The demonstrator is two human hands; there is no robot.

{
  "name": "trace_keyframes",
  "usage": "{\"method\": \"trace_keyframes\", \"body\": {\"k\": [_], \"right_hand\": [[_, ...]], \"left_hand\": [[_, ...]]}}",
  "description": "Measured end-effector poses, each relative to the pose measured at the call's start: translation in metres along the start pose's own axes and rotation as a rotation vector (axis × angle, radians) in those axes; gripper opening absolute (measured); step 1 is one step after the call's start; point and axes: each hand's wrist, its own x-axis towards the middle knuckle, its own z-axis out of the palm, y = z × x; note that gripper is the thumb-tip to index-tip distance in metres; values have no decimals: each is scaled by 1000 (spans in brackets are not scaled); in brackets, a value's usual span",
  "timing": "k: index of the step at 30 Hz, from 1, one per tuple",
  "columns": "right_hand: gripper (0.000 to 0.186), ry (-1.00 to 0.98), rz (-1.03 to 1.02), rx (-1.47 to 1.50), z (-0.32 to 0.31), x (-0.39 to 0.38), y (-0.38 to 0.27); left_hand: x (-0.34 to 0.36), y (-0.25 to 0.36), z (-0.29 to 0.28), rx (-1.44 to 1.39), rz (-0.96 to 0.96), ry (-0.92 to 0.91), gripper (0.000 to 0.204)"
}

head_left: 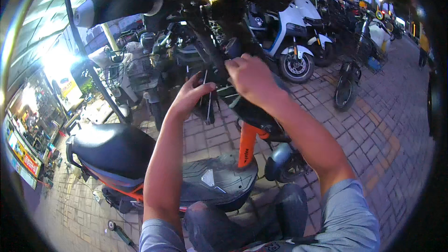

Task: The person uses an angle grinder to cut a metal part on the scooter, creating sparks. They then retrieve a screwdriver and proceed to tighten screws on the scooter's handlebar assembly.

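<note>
An orange and black electric scooter [246, 147] stands in front of me, its front part in dark shadow. My left hand [193, 94] reaches up among dark parts and cables below the handlebar, thumb and fingers apart. A thin pale strip or cable [208, 107] hangs beside its thumb; I cannot tell whether they touch. To its right, my right hand [251, 78] is closed with bent fingers against the dark front part, and whatever they hold is hidden. The black handlebar grip [123, 9] juts out above to the left.
The scooter's black seat [112, 149] and flat footboard [214, 179] lie below my arms. White scooters [294, 32] and a bicycle [347, 81] are parked at the right. Several vehicles with baskets [140, 67] crowd the far left. A long-handled tool [119, 233] lies on the paving [322, 158].
</note>
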Motion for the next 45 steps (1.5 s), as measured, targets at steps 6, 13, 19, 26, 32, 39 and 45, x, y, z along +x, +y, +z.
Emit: {"method": "trace_keyframes", "body": {"k": [6, 13, 19, 26, 32, 39, 45], "right_hand": [[62, -110, -43, -65, 27, -1, 10], [64, -200, 70, 123, 21, 10, 17], [62, -115, 51, 40, 27, 5, 12], [61, -157, 28, 90, 23, 7, 14], [61, -96, 38, 78, 31, 4, 16], [62, -41, 8, 57, 39, 3, 20], [63, -52, 29, 35, 35, 2, 18]], "left_hand": [[0, -5, 2, -19, 55, -36, 84], [-3, -13, -8, -144, 23, -85, 68], [2, -5, -9, -278, -191, 47, 63], [3, -5, -13, -309, -353, 8, 54], [-18, -43, -28, 173, 259, 192, 62], [23, -26, -22, 836, 804, 165, 87], [33, -30, -16, 337, 235, -3, 67]]}}
